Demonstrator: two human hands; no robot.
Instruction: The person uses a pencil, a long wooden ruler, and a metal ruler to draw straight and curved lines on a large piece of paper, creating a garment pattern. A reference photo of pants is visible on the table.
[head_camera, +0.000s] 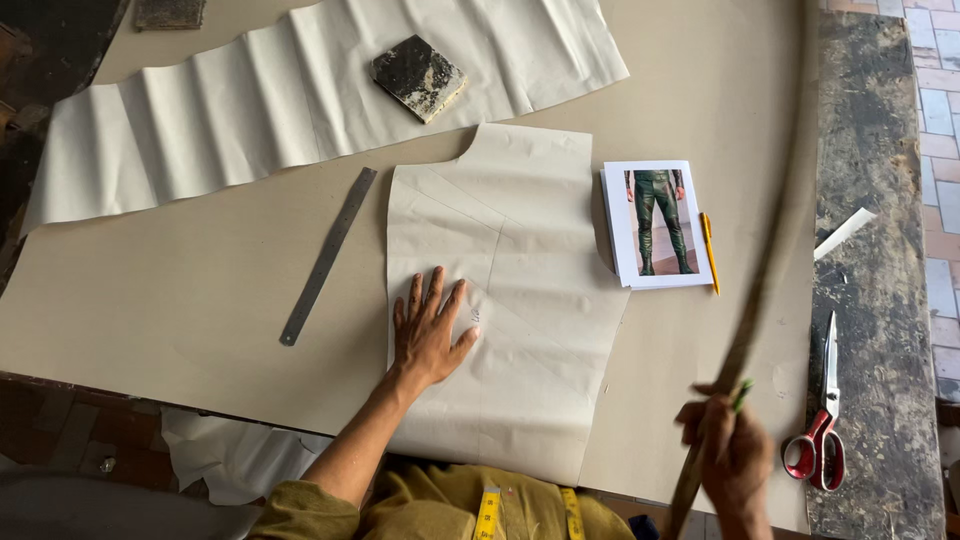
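Left hand (428, 335) lies flat, fingers spread, pressing the cut paper pattern piece (505, 300) at table centre. Right hand (735, 450) is clenched around a long curved ruler (765, 270) and a green pencil, raised near right. Pattern already bears drawn lines; curve not yet laid down.

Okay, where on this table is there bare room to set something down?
Bare paper lies left of the metal ruler, below the folded sheet, and between the printed photo and the scissors. The middle is crowded: left hand flat on the pattern piece; right hand holds a long curved stick.
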